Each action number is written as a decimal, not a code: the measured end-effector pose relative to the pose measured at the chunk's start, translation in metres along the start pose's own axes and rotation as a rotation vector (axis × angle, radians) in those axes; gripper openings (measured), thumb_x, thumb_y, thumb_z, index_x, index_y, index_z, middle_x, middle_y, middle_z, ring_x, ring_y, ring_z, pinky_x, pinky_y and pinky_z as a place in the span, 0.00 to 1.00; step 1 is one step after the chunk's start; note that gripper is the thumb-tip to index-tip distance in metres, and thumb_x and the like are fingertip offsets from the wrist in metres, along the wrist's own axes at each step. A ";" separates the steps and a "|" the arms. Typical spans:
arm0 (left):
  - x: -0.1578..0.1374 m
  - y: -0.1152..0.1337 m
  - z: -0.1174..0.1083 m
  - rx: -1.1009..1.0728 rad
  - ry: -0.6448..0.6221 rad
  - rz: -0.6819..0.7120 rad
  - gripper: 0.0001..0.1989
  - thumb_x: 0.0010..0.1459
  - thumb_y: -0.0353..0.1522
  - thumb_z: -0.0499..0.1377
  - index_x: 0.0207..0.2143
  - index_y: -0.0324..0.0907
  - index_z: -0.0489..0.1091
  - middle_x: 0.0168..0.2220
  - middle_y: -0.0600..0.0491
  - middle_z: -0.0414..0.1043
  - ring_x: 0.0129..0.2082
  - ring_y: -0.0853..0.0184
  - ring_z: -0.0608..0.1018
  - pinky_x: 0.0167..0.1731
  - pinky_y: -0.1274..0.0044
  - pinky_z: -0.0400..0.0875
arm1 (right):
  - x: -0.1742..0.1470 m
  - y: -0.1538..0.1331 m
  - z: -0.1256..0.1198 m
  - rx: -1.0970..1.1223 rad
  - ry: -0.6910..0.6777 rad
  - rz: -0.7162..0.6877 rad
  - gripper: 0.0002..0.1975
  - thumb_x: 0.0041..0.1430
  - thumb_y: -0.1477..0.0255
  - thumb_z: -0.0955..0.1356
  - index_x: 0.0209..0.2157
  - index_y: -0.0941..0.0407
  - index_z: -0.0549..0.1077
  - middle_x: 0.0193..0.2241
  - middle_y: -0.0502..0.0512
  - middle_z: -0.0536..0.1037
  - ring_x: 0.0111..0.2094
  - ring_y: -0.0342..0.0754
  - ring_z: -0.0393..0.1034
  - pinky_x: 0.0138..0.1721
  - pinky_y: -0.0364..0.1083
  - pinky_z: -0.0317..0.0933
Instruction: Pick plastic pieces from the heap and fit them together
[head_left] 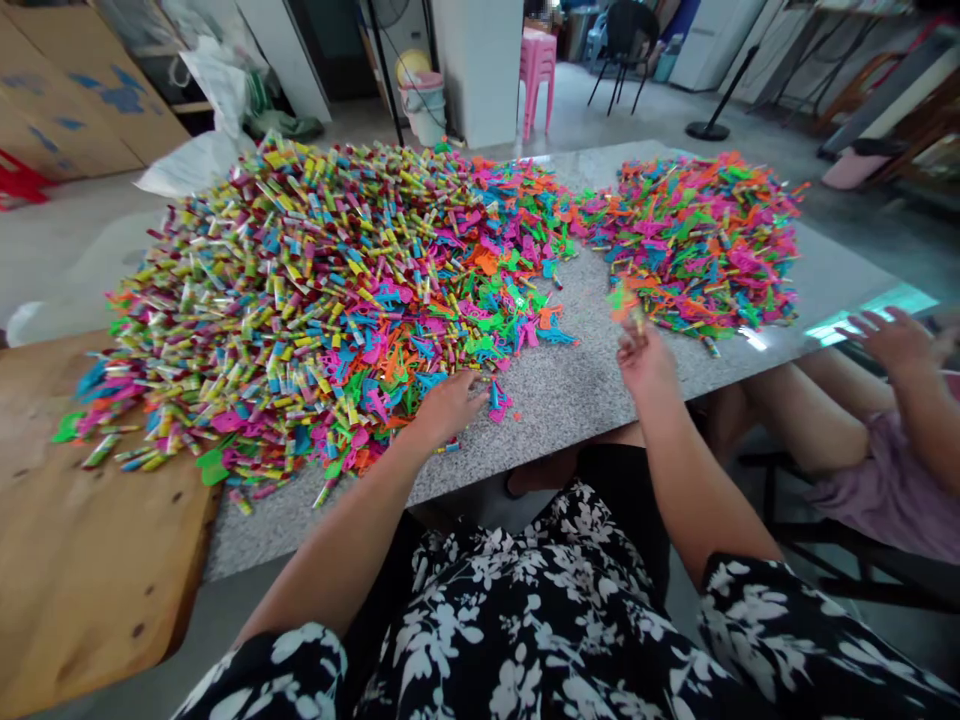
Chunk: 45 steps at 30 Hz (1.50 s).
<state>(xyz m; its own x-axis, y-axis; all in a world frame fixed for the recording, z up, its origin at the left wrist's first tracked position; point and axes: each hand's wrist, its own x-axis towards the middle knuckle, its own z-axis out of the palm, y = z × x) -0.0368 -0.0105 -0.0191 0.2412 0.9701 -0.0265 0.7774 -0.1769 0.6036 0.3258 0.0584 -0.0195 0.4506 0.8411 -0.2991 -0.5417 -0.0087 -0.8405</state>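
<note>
The left hand is resting near the front edge of the bench, fingers curled down into the near fringe of the large pile of small tubes and plastic pieces, which is covering the bench's left half and spilling toward the wooden table butting against its left edge. Whether its grip is closed on a piece or only touching the heap, I cannot tell, since the fingertips are buried among the bits. The right hand is lifting just above the bare granite at the middle of the bench, its grip pinched on a small green and orange piece, blurred by motion, just beside the near edge of the smaller pile that is lying toward the right back corner. Another person's hand is hovering by the right front corner.

The likely trouble here: loose pieces are sitting right at the front edge under the left hand, so a sweep of the wrist could be knocking them to the floor. The pinched piece is light and barely held, so it could be slipping into the wrong heap
</note>
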 end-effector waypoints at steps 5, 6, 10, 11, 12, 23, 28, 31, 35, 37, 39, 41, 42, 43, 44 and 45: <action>0.009 0.018 0.021 0.298 0.110 -0.037 0.25 0.68 0.36 0.58 0.66 0.43 0.69 0.64 0.39 0.69 0.62 0.48 0.74 0.60 0.61 0.70 | 0.019 0.003 0.011 -0.184 -0.115 -0.025 0.09 0.68 0.66 0.66 0.46 0.53 0.74 0.46 0.54 0.83 0.29 0.41 0.76 0.23 0.38 0.63; 0.014 0.021 0.022 0.342 0.117 -0.043 0.26 0.69 0.35 0.56 0.67 0.43 0.68 0.65 0.38 0.68 0.62 0.47 0.74 0.59 0.60 0.71 | 0.014 0.014 0.018 -0.327 -0.177 -0.005 0.10 0.66 0.67 0.67 0.47 0.54 0.75 0.45 0.55 0.83 0.28 0.41 0.75 0.23 0.38 0.63; 0.044 0.029 0.021 0.501 0.082 0.044 0.29 0.70 0.29 0.50 0.71 0.47 0.64 0.71 0.39 0.61 0.65 0.44 0.68 0.52 0.58 0.74 | -0.020 0.065 0.049 -0.991 -0.470 -0.103 0.12 0.65 0.73 0.67 0.47 0.56 0.80 0.42 0.57 0.84 0.30 0.46 0.77 0.33 0.44 0.70; 0.053 0.028 0.020 0.535 0.061 0.067 0.29 0.70 0.28 0.50 0.71 0.48 0.64 0.72 0.39 0.59 0.65 0.43 0.68 0.51 0.58 0.74 | -0.031 0.076 0.056 -1.127 -0.563 -0.180 0.12 0.65 0.74 0.67 0.46 0.56 0.81 0.43 0.58 0.84 0.35 0.47 0.79 0.39 0.46 0.71; 0.061 0.027 0.018 0.568 0.039 0.094 0.29 0.69 0.28 0.51 0.70 0.47 0.65 0.73 0.39 0.59 0.66 0.43 0.67 0.50 0.58 0.74 | -0.043 0.086 0.062 -1.236 -0.653 -0.270 0.11 0.66 0.74 0.67 0.45 0.56 0.82 0.43 0.58 0.85 0.40 0.49 0.80 0.46 0.47 0.71; 0.097 -0.016 -0.020 0.452 -0.008 0.306 0.22 0.64 0.31 0.60 0.59 0.43 0.76 0.58 0.40 0.77 0.60 0.51 0.74 0.62 0.63 0.65 | -0.102 0.108 0.084 -1.624 -0.809 -0.464 0.18 0.74 0.65 0.65 0.57 0.58 0.78 0.50 0.64 0.81 0.50 0.55 0.77 0.53 0.48 0.66; 0.071 -0.018 -0.038 0.025 0.336 0.087 0.15 0.64 0.36 0.57 0.49 0.44 0.79 0.48 0.46 0.81 0.52 0.55 0.78 0.57 0.68 0.69 | -0.097 0.112 0.103 -1.670 -0.841 -0.556 0.21 0.74 0.63 0.64 0.63 0.54 0.74 0.58 0.65 0.76 0.53 0.58 0.76 0.53 0.50 0.68; 0.053 -0.015 -0.042 -0.351 0.440 -0.049 0.13 0.63 0.39 0.58 0.42 0.44 0.79 0.41 0.51 0.81 0.44 0.59 0.80 0.49 0.71 0.73 | -0.102 0.118 0.117 -1.732 -0.893 -0.595 0.21 0.73 0.64 0.65 0.61 0.55 0.74 0.61 0.67 0.72 0.54 0.60 0.75 0.53 0.52 0.68; 0.035 -0.018 -0.041 -0.958 0.418 -0.255 0.13 0.55 0.40 0.61 0.37 0.42 0.77 0.34 0.51 0.81 0.39 0.59 0.83 0.42 0.70 0.78 | -0.107 0.124 0.132 -1.789 -0.918 -0.651 0.21 0.71 0.65 0.66 0.61 0.58 0.73 0.62 0.71 0.70 0.57 0.63 0.72 0.53 0.53 0.69; 0.028 -0.021 -0.040 -1.198 0.338 -0.368 0.12 0.50 0.38 0.62 0.35 0.41 0.77 0.31 0.49 0.81 0.37 0.57 0.84 0.38 0.69 0.80 | -0.108 0.127 0.136 -1.783 -0.981 -0.688 0.20 0.72 0.67 0.65 0.61 0.58 0.73 0.61 0.71 0.72 0.58 0.62 0.71 0.54 0.53 0.68; 0.022 -0.023 -0.039 -1.335 0.251 -0.410 0.12 0.48 0.36 0.62 0.34 0.40 0.77 0.31 0.48 0.82 0.36 0.56 0.85 0.35 0.68 0.81 | -0.108 0.131 0.138 -1.769 -1.029 -0.702 0.20 0.73 0.69 0.63 0.62 0.58 0.72 0.59 0.70 0.74 0.57 0.62 0.72 0.55 0.54 0.67; 0.016 -0.024 -0.038 -1.382 0.212 -0.425 0.11 0.48 0.35 0.63 0.35 0.40 0.76 0.31 0.48 0.82 0.35 0.56 0.86 0.34 0.68 0.82 | -0.109 0.134 0.138 -1.764 -1.029 -0.687 0.21 0.72 0.69 0.64 0.62 0.61 0.72 0.58 0.72 0.75 0.57 0.63 0.73 0.56 0.55 0.67; 0.014 -0.024 -0.038 -1.382 0.214 -0.438 0.11 0.48 0.36 0.63 0.35 0.40 0.76 0.30 0.48 0.82 0.35 0.56 0.86 0.33 0.68 0.82 | -0.110 0.135 0.138 -1.765 -1.013 -0.674 0.22 0.71 0.69 0.65 0.61 0.63 0.72 0.58 0.74 0.75 0.57 0.64 0.72 0.56 0.55 0.67; 0.012 -0.023 -0.037 -1.372 0.223 -0.450 0.11 0.48 0.36 0.64 0.35 0.40 0.76 0.30 0.48 0.82 0.34 0.56 0.86 0.33 0.68 0.82 | -0.110 0.136 0.137 -1.769 -0.990 -0.658 0.22 0.70 0.69 0.66 0.61 0.63 0.71 0.59 0.75 0.74 0.58 0.64 0.72 0.57 0.55 0.66; 0.010 -0.023 -0.036 -1.355 0.240 -0.454 0.11 0.48 0.36 0.65 0.34 0.41 0.75 0.29 0.49 0.82 0.34 0.57 0.86 0.33 0.69 0.82 | -0.111 0.137 0.137 -1.773 -0.965 -0.641 0.23 0.69 0.69 0.66 0.61 0.64 0.71 0.59 0.76 0.74 0.59 0.65 0.72 0.57 0.55 0.66; 0.008 -0.022 -0.035 -1.338 0.260 -0.445 0.11 0.48 0.36 0.66 0.34 0.41 0.74 0.29 0.51 0.81 0.33 0.57 0.86 0.34 0.69 0.82 | -0.111 0.137 0.136 -1.777 -0.944 -0.622 0.23 0.69 0.69 0.67 0.61 0.64 0.70 0.60 0.76 0.73 0.59 0.65 0.71 0.57 0.55 0.66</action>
<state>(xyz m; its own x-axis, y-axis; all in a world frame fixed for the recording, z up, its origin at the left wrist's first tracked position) -0.0720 0.0067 -0.0050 -0.0973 0.9303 -0.3537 -0.3980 0.2894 0.8705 0.1049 0.0370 -0.0405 -0.4577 0.8844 -0.0914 0.8569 0.4113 -0.3107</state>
